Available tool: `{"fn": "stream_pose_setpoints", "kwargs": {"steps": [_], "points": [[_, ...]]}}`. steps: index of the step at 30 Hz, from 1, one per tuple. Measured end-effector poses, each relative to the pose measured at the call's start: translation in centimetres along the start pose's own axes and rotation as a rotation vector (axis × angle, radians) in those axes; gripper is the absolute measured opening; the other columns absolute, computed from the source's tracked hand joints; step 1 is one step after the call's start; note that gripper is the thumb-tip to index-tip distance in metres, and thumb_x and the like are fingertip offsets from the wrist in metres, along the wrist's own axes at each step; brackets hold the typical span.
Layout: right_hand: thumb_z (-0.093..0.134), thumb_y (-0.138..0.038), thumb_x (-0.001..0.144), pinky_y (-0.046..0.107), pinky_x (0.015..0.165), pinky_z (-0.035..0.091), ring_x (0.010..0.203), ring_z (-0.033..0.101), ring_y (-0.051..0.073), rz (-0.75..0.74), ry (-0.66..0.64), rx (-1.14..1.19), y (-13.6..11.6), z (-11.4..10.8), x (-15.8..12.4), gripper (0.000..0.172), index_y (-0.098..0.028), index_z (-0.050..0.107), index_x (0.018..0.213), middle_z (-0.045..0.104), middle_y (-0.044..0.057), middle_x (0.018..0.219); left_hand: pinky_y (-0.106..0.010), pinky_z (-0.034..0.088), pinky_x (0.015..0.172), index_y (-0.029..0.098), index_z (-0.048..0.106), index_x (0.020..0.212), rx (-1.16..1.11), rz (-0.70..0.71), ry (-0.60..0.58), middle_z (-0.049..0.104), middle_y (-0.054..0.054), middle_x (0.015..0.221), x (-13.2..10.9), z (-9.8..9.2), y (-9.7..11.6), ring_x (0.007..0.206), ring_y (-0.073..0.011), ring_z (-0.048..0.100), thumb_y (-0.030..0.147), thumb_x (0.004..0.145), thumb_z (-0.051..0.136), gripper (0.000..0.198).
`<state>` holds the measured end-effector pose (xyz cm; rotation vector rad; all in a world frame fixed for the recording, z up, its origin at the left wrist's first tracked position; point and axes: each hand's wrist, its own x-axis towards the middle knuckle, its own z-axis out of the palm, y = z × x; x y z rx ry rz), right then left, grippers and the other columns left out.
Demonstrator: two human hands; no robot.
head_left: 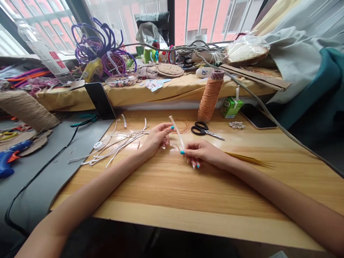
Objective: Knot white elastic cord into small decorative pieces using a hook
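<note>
A short pale, translucent strip (177, 133) slants between my two hands above the wooden board. My left hand (159, 135) pinches it near its upper end with thumb and forefinger. At its lower end, my right hand (200, 152) grips it between thumb and fingertips. Several white cords or strips (122, 143) lie in a loose tangle left of my left hand. Behind the strip rests a coil of thin copper-coloured wire (182, 126). Black-handled scissors (205, 130) lie just beyond my right hand, and gold tweezers (245, 158) are partly hidden by my right forearm.
An orange thread cone (211, 96), a green drink carton (231, 106) and a phone (258, 116) stand or lie along the back. Small beige pieces (237, 125) sit nearby. A grey cable (285, 130) crosses the right side. Another phone (99, 100) leans against the cluttered ledge.
</note>
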<state>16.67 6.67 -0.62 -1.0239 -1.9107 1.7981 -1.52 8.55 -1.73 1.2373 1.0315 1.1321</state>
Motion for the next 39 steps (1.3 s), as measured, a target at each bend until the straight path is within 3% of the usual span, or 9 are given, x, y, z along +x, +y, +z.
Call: {"fn": "stream_pose_setpoints", "kwargs": {"steps": [3,10,14,18,26,30,34,39], "points": [[0.059,-0.044,0.069,0.017,0.038,0.036,0.039,0.05,0.005,-0.004,0.05,0.03,0.3,0.1,0.2,0.032,-0.014,0.05,0.064,0.055,-0.004,0.051,-0.013,0.025,0.03,0.012,0.057,0.081,0.034,0.01,-0.003,0.059,-0.001,0.067,-0.2,0.2,0.0,0.035,-0.0015,0.042,0.036,0.072,0.059,0.026],[0.058,-0.045,0.071,0.017,0.038,0.039,0.038,0.049,0.005,-0.03,0.043,-0.045,0.7,0.4,0.2,0.033,-0.014,0.05,0.06,0.055,-0.003,0.051,-0.012,0.022,0.028,0.014,0.054,0.074,0.117,0.074,0.128,0.045,0.007,0.043,-0.3,-0.1,-0.2,0.03,-0.0023,0.034,0.033,0.075,0.055,0.02],[0.057,-0.044,0.071,0.017,0.038,0.039,0.038,0.049,0.005,-0.036,0.051,-0.063,0.7,0.5,0.0,0.033,-0.014,0.051,0.061,0.054,-0.003,0.051,-0.012,0.023,0.027,0.016,0.052,0.087,0.147,0.112,0.18,0.055,0.004,0.063,-0.2,-0.2,-0.1,0.032,-0.0017,0.038,0.033,0.074,0.054,0.021],[0.056,-0.042,0.073,0.017,0.039,0.039,0.039,0.049,0.005,-0.034,0.047,-0.077,0.7,0.5,-0.1,0.031,-0.014,0.051,0.061,0.055,-0.002,0.052,-0.013,0.024,0.028,0.019,0.049,0.095,0.208,0.183,0.223,0.055,0.002,0.08,-0.3,-0.1,0.0,0.037,-0.001,0.042,0.031,0.076,0.052,0.024],[0.055,-0.044,0.073,0.018,0.038,0.038,0.039,0.05,0.006,-0.041,0.044,-0.112,0.7,0.4,-0.1,0.032,-0.014,0.051,0.06,0.055,-0.002,0.053,-0.017,0.034,0.041,0.016,0.06,0.089,0.502,0.313,0.249,0.062,-0.002,0.074,0.2,-1.3,-0.2,0.042,-0.005,0.042,0.028,0.077,0.051,0.019],[0.055,-0.043,0.074,0.018,0.039,0.039,0.039,0.05,0.006,-0.052,0.047,-0.128,0.7,0.4,-0.1,0.032,-0.014,0.051,0.061,0.056,-0.001,0.053,-0.02,0.041,0.058,0.019,0.065,0.087,0.667,0.39,0.233,0.063,-0.002,0.074,0.7,-2.0,-0.3,0.052,-0.0091,0.049,0.023,0.076,0.053,0.017],[0.054,-0.042,0.074,0.018,0.039,0.039,0.039,0.048,0.005,-0.066,0.059,-0.134,0.7,0.5,-0.1,0.031,-0.014,0.051,0.06,0.055,-0.001,0.053,-0.024,0.041,0.073,0.019,0.066,0.089,0.774,0.438,0.191,0.065,-0.004,0.078,0.8,-2.1,-0.5,0.069,-0.014,0.056,0.018,0.077,0.05,0.02],[0.053,-0.038,0.076,0.017,0.039,0.038,0.039,0.049,0.005,-0.078,0.073,-0.148,0.7,0.6,-0.3,0.028,-0.014,0.05,0.061,0.055,-0.001,0.053,-0.026,0.039,0.078,0.017,0.066,0.092,0.835,0.46,0.13,0.065,-0.007,0.088,0.7,-2.1,-0.8,0.08,-0.0174,0.057,0.015,0.076,0.049,0.024]]}}
